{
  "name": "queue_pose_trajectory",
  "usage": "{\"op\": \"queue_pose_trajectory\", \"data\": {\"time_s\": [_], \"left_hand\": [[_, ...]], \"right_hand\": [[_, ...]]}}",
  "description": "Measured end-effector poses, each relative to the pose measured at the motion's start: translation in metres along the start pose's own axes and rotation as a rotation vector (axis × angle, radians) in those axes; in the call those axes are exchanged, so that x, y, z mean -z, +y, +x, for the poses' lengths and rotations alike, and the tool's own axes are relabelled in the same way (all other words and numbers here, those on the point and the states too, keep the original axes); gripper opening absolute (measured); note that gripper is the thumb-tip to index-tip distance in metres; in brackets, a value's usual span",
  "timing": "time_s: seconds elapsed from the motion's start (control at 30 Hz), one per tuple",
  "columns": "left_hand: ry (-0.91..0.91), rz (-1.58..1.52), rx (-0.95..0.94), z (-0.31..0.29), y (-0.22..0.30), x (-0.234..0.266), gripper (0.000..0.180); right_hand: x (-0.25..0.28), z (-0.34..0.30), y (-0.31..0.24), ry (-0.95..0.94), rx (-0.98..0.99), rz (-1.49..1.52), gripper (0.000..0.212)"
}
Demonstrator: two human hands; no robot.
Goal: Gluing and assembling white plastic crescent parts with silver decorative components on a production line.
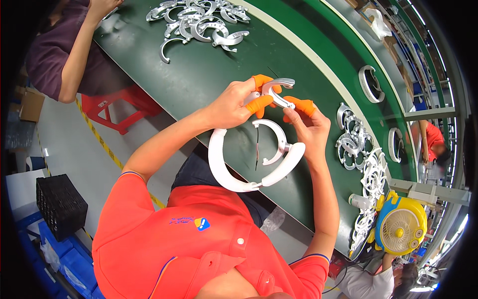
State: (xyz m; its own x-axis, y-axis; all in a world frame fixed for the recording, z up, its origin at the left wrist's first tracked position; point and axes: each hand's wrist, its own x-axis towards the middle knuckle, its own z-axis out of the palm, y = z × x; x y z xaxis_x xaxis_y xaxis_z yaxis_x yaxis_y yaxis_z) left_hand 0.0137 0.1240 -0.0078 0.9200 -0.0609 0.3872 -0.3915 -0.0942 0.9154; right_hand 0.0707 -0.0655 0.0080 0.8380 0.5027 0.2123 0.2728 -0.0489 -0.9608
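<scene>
white neckband shell (224,172): smooth glossy plastic | grey curved insert (279,89): silvery, satin sheen | finger cots (260,103): orange matt rubber | bench top (209,74): dark green, matt | shirt (189,239): orange cloth

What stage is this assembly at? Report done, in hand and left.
Done: a white curved band already hangs joined below the hands, a thin wire dangling inside it. In hand: the left hand and right hand, in orange finger cots, hold a silver curved piece at the band's top. Left: heaps of silver pieces and white parts wait on the green bench.
</scene>
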Motion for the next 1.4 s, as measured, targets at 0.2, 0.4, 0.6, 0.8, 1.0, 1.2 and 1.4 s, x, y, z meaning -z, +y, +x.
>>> {"op": "queue_pose_trajectory", "data": {"time_s": [0.2,0.4,0.6,0.8,1.0,1.2,1.4], "left_hand": [[0.016,-0.043,-0.039,-0.001,0.0,-0.001,0.024],[0.008,0.023,0.021,0.003,0.004,-0.004,0.024],[-0.041,0.272,-0.093,0.003,-0.001,-0.008,0.026],[-0.012,0.382,-0.102,0.004,0.004,-0.012,0.024],[0.156,0.493,-0.108,-0.014,0.008,-0.011,0.033],[0.079,0.283,0.045,-0.018,0.018,-0.006,0.029],[-0.001,0.457,-0.085,-0.015,-0.003,-0.005,0.029]], "right_hand": [[-0.003,-0.006,-0.002,0.067,0.119,-0.192,0.017],[0.012,0.004,-0.014,0.222,0.505,-0.607,0.04],[0.005,0.016,-0.031,0.103,0.623,-0.602,0.026],[0.003,0.012,-0.026,0.128,0.579,-0.475,0.016],[0.015,0.012,-0.015,0.119,0.316,-0.254,0.026],[0.004,0.005,0.001,-0.104,0.245,-0.358,0.027],[0.004,0.004,0.002,-0.038,0.239,-0.418,0.016]]}}
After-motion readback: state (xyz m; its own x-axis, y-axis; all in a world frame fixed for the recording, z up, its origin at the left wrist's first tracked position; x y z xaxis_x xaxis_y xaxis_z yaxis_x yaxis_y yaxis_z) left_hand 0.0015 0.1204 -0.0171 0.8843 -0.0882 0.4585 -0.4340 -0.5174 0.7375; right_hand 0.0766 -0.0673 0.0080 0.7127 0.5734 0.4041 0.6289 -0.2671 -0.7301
